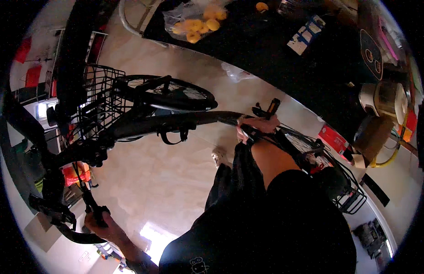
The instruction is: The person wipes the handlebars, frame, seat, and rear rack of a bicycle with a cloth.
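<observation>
A dark bicycle stands across the view, its main frame tube running from the handlebar side to the right. My left hand wraps round the black handlebar grip at the lower left, by the brake lever. Bent down at the middle right, my right hand is closed at the frame's rear end, just beside a black pedal. Exactly which part its fingers clasp is partly hidden. A black wire basket sits ahead of the handlebar, next to the front wheel. The rear rack shows behind my right arm.
A dark table spans the upper right, bearing a plastic bag of orange fruit and a rice cooker. Under its edge lie a clear plastic bag and a red box. My shoe stands on the pale floor.
</observation>
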Available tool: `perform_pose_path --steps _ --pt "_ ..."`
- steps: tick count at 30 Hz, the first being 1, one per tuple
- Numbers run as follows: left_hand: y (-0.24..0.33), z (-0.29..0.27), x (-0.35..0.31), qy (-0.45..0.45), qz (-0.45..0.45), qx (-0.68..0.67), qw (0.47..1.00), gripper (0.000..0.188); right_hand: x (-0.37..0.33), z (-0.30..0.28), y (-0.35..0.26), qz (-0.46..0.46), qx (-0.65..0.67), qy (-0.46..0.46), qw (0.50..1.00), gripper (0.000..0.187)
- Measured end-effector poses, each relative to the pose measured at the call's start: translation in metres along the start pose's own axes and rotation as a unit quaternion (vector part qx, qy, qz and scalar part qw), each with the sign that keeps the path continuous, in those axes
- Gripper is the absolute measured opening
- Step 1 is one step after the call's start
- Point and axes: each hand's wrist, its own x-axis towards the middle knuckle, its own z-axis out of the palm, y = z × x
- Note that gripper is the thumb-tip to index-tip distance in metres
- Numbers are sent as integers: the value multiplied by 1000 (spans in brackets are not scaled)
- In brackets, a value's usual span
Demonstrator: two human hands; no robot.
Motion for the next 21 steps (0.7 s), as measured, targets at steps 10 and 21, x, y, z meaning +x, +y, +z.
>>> perform_pose_path --steps 10,21 --pt "1 6 4 3 -11 -28 1000 52 174 108 -9 -438 -507 229 706 4" --pt "10 9 3 -9 13 -32 999 34 73 121 -86 -493 -256 -24 831 24"
